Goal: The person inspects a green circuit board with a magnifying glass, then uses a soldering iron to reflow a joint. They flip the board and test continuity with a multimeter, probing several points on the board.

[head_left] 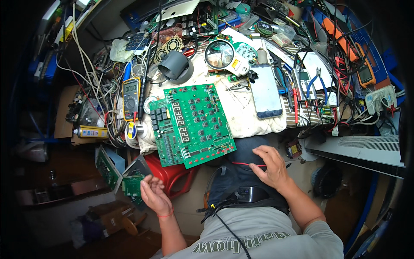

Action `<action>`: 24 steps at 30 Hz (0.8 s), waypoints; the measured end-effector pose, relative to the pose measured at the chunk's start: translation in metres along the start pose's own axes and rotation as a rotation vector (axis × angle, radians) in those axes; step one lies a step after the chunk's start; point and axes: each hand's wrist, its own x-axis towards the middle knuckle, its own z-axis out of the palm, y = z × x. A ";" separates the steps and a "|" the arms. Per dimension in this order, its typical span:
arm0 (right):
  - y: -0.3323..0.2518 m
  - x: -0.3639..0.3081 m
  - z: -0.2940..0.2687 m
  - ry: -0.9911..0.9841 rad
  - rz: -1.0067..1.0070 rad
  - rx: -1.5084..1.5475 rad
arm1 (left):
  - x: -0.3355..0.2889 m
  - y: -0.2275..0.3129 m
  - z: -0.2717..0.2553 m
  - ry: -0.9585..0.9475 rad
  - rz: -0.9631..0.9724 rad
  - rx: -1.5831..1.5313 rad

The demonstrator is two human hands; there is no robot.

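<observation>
A large green circuit board [202, 113] with black push buttons and a row of digit displays lies at the table's front edge. Against its left side is a narrower green board [166, 138] with black relays. Both overhang the edge slightly. My left hand [156, 196] is off the table, below the boards, its fingers loosely bent and apart with nothing in them. Over my lap my right hand [271, 169] has thumb and fingers spread. A thin red lead [241, 163] runs beside its thumb and passes behind the hand; I see no grip on it.
A yellow multimeter [131, 99] stands left of the boards. A smartphone [266, 90], magnifier [219, 55] and grey cylindrical part [176, 67] lie behind. Blue-handled pliers [318, 83] and an orange meter [365, 67] are at right. A red stool [161, 172] sits below the edge.
</observation>
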 end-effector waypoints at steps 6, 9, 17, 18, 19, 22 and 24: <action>0.000 -0.008 0.001 -0.050 0.000 -0.077 | -0.065 -0.138 -0.071 0.045 -0.362 0.369; -0.002 -0.002 0.000 -0.088 0.014 -0.104 | -0.099 -0.215 -0.098 0.059 -0.758 0.464; -0.002 0.011 0.005 -0.101 0.025 -0.159 | -0.116 -0.302 -0.097 -0.098 -1.012 0.556; -0.002 0.011 0.008 -0.100 0.037 -0.164 | -0.114 -0.312 -0.098 -0.053 -1.033 0.503; -0.002 0.012 0.011 -0.084 0.043 -0.174 | -0.110 -0.323 -0.099 0.007 -1.051 0.440; -0.002 0.013 0.020 -0.052 0.080 -0.199 | -0.099 -0.350 -0.096 0.307 -1.239 0.293; -0.002 0.014 0.024 -0.038 0.091 -0.219 | -0.099 -0.347 -0.085 0.210 -1.089 0.597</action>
